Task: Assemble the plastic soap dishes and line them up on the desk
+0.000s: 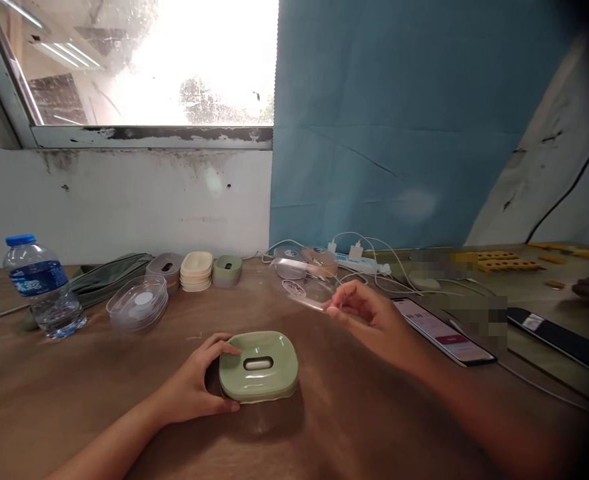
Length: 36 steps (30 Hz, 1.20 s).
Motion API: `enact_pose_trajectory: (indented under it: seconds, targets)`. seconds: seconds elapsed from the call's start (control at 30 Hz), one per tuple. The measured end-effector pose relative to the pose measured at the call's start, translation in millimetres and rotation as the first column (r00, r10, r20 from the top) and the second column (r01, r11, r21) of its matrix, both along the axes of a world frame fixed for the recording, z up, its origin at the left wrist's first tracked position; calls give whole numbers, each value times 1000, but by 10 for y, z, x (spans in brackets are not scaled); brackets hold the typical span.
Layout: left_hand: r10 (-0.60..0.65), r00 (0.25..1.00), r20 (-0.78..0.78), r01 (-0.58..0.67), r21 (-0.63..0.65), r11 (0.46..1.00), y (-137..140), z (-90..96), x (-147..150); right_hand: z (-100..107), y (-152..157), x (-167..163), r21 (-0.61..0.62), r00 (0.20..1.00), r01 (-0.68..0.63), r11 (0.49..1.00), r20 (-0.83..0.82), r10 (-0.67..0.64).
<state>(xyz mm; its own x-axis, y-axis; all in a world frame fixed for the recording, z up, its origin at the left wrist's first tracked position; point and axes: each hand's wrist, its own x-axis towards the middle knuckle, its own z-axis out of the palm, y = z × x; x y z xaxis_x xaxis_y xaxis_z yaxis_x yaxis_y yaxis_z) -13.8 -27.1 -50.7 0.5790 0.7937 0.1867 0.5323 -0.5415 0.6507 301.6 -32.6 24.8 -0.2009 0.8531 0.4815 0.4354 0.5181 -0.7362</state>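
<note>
My left hand [192, 383] grips the left end of a glossy green plastic lid [274, 387] with rounded corners, fingers on top and thumb low at the near edge. The lid lies on the brown table and has an oval slot in its middle, with something pale showing in it. Held up between the thumb and fingers of my right hand [359, 310] is a clear plastic cover [307, 293], tilted, with a round printed mark on it. It is above the table, beyond and right of the green lid.
At the back left are a water bottle [42, 287], stacked clear covers [137, 307], a grey-purple box [164, 270], several stacked cream lids [196, 272] and a small green-topped box [227, 271]. On the right are a power strip [357, 263] with cables and a phone [444, 333].
</note>
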Motion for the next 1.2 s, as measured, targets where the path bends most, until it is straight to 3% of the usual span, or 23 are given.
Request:
enact_pose_trajectory:
  seconds: [0.07,0.13,0.27,0.37,0.4,0.47,0.53,0.6,0.7,0.83,0.93,1.1,1.2]
  targets:
    - [-18,1000,12,17,17,1000,0,-12,-5,-26,-60,-70,-168,974,-141,976,-202,106]
    - [11,997,73,-19,111,994,-24,27,12,-66,-98,-179,-283,901,-340,897,-371,224]
    - [46,988,150,-96,346,933,-134,286,117,-160,-148,-406,-376,740,-613,695,-582,338]
    - [-4,999,49,-11,306,952,-179,498,208,-184,-171,-491,-424,703,-674,605,-621,348]
    - [-1,999,39,-10,277,961,-178,543,231,-179,-173,-496,-440,725,-653,617,-598,340]
    - [23,998,54,-36,236,971,-157,585,261,-161,-162,-475,-420,830,-520,744,-456,323]
    - [27,998,59,-39,204,978,-128,572,276,-155,-129,-431,-278,937,-344,897,-160,310]
    - [4,999,46,-11,159,987,-100,524,284,-181,-73,-389,-117,937,-286,951,171,303]
    - [-22,999,35,19,84,996,-57,411,291,-289,35,-359,-113,825,-358,927,428,370]
    - [-31,998,53,30,17,999,11,249,278,-468,168,-375,-172,744,-422,890,495,448]
    - [-60,996,58,60,6,998,42,206,263,-595,250,-391,-138,740,-474,870,474,478]
    - [-79,997,9,79,-28,996,70,299,289,-781,348,-364,-94,757,-537,838,384,528]
    - [-101,995,11,101,-37,994,84,299,310,-790,338,-337,-52,763,-513,857,431,483]
